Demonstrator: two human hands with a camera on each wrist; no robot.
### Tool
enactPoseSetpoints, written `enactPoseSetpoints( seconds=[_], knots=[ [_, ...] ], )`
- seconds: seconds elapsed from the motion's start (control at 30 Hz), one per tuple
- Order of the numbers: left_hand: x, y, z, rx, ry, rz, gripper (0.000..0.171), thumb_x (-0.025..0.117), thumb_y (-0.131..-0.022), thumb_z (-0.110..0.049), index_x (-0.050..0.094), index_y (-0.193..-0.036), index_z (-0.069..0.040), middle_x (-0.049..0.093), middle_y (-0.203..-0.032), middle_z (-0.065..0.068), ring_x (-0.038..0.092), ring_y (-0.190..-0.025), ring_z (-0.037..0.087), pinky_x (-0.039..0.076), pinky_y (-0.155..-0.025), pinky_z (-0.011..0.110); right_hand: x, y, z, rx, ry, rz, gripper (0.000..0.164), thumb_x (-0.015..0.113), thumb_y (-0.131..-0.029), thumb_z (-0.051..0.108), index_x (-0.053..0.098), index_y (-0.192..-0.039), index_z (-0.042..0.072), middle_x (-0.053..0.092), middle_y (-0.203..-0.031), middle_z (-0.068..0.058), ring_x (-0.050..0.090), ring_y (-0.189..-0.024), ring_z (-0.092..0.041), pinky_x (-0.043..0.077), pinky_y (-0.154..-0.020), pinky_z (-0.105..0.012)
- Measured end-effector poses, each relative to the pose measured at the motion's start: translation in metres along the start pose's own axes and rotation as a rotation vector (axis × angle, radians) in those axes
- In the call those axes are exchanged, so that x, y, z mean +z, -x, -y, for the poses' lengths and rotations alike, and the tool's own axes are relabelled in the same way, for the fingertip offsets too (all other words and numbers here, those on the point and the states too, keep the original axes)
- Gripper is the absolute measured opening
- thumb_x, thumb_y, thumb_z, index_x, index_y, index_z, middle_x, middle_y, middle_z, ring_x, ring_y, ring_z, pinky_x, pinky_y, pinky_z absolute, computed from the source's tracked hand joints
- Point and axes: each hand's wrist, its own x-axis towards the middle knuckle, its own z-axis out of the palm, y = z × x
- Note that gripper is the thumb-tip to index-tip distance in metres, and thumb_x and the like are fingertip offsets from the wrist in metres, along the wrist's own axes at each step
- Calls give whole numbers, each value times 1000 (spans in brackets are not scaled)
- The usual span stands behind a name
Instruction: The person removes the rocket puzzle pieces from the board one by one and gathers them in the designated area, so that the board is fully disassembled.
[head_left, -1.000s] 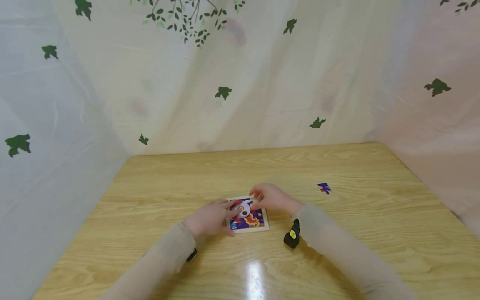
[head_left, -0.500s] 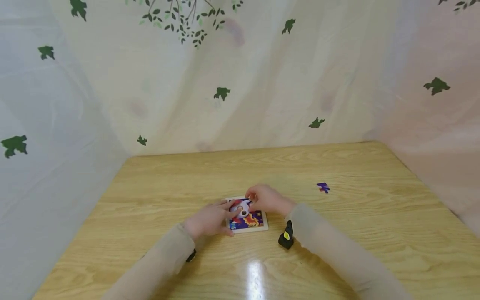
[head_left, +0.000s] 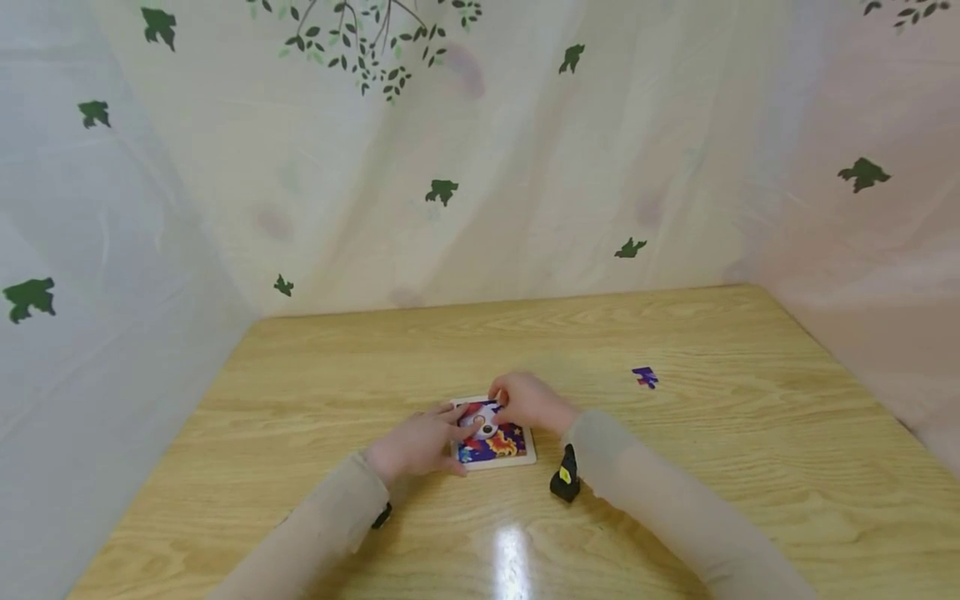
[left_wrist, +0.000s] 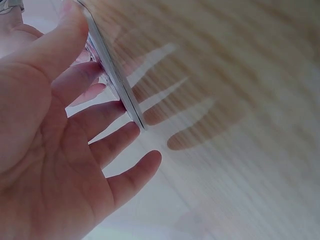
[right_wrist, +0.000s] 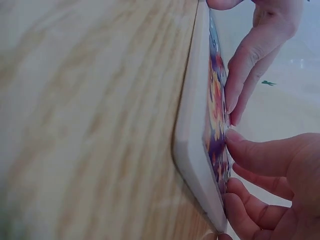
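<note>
A small jigsaw puzzle (head_left: 491, 448) lies in a white-rimmed tray (head_left: 534, 457) on the table, its picture purple, orange and white. My left hand (head_left: 420, 442) rests over its left side with fingers spread, the thumb by the near left corner; the left wrist view has the palm (left_wrist: 60, 150) beside the tray edge. My right hand (head_left: 531, 402) bends over the upper right part of the picture. Its thumb and forefinger seem to pinch a puzzle piece (head_left: 501, 403), mostly hidden by the fingers. In the right wrist view the thumb (right_wrist: 260, 155) touches the picture.
A loose purple puzzle piece (head_left: 645, 377) lies on the wooden table (head_left: 360, 358) to the right, beyond my right hand. Pale cloth (head_left: 525, 167) with green bird and leaf prints hangs behind the table and at both sides. Dark wrist cameras (head_left: 566, 477) sit under my sleeves.
My right hand has shifted slightly left over the upper part of the puzzle. The left hand stays in place, and the loose piece lies where it was.
</note>
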Motion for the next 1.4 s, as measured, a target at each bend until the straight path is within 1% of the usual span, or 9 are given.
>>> enactPoseSetpoints(
  seconds=[0.2, 0.43, 0.63, 0.8, 1.1, 1.4],
  knots=[
    [0, 1, 0, 15, -16, -10, 68, 66, -84, -44, 43, -143, -20, 29, -154, 14, 30, -138, 40, 33, -109, 55, 2, -1, 1, 20, -33, -10, 27, 77, -79, 15, 65, -102, 7, 62, -86, -3, 55, -77, -16, 49, -75, -33],
    [1, 1, -1, 5, -6, 9, 67, 65, -85, -44, 40, -144, -22, 27, -155, 12, 29, -139, 40, 31, -110, 56, 4, -1, 0, 34, -41, -13, 31, 77, -79, 14, 65, -106, 6, 60, -82, -2, 55, -76, -15, 49, -75, -32],
    [2, 0, 0, 14, -17, 6, 68, 65, -84, -44, 41, -144, -21, 28, -154, 13, 30, -138, 40, 33, -108, 55, 5, -1, -1, 44, -46, -15, 32, 77, -79, 15, 65, -108, 7, 62, -85, -3, 56, -77, -15, 50, -75, -33],
    [1, 0, 0, 7, 1, 7, 68, 66, -84, -43, 41, -144, -21, 28, -154, 13, 29, -139, 41, 33, -108, 57, 5, -1, -1, 34, -47, -14, 30, 77, -79, 14, 66, -106, 7, 64, -88, -4, 57, -79, -16, 51, -78, -34],
    [0, -2, 0, -21, 17, 11, 68, 66, -84, -45, 41, -143, -24, 27, -155, 9, 27, -140, 39, 29, -110, 58, 4, -2, -2, 20, -56, -21, 27, 76, -79, 12, 66, -103, 6, 62, -87, -4, 55, -78, -16, 50, -75, -33],
    [2, -1, -1, -6, -6, 12, 69, 67, -83, -44, 42, -143, -21, 27, -155, 12, 29, -139, 39, 31, -110, 53, 3, -1, 0, 12, -12, -24, 25, 78, -78, 16, 65, -98, 7, 60, -86, -3, 54, -79, -16, 49, -76, -33]
  ],
)
